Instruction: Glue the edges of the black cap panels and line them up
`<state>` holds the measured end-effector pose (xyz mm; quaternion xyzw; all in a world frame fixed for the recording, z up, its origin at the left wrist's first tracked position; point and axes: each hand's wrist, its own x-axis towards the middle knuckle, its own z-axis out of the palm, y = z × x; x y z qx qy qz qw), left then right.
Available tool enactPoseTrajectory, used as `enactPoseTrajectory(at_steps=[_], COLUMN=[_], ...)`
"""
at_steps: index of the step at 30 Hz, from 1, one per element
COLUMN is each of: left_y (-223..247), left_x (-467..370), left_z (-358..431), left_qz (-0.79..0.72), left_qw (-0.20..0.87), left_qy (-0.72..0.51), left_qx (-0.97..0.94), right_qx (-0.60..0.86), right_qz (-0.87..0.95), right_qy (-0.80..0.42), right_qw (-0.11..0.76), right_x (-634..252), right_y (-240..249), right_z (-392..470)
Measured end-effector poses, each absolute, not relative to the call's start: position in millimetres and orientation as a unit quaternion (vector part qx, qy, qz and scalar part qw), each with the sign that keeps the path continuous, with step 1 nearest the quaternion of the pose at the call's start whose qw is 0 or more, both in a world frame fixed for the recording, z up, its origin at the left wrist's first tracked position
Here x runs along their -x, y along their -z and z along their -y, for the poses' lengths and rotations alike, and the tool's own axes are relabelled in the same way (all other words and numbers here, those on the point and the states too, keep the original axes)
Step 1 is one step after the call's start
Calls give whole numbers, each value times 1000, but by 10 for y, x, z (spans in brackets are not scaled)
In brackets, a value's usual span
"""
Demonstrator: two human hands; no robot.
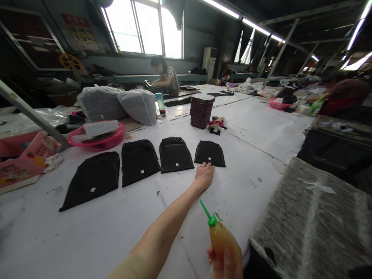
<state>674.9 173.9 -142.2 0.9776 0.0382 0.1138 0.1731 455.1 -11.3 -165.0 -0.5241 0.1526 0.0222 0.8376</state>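
Observation:
Four flat black pieces lie in a row on the white table (116, 228), each with a small pale square near its lower edge. My left hand (204, 175) reaches to the rightmost black piece (209, 151), fingers bent and close together on its lower edge; the fingertips are partly hidden. The others are a left piece (95, 174), a second piece (139, 159) and a third piece (176, 155). Low in the view, my right hand (226, 265) is wrapped round a squeeze bottle (223, 240) of amber liquid, its green nozzle pointing up and left.
Behind the pieces stand a dark stack (201, 112) and some scraps (216, 124). A pink basin (99, 143) and pink box (23, 155) are at left, near grey bags (101, 102). A grey covered block (314, 221) is at right. A person (168, 79) sits across the table.

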Motion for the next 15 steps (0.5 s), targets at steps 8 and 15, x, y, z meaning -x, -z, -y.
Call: enactPoseTrajectory(at_steps=[8,15], left_y=[1382,1165], left_x=[-6259,-5186], left_z=[-1752,-1845], left_qz=[-38,-196], left_qw=[356,554], left_qy=[-132,-185], left_qx=[-924,-788], right_qx=[531,514], right_qz=[-118,-123], right_qy=[-10,3], right_qw=[839,849], right_x=[-4587,-4637], right_y=[1452,1341], right_z=[103,90])
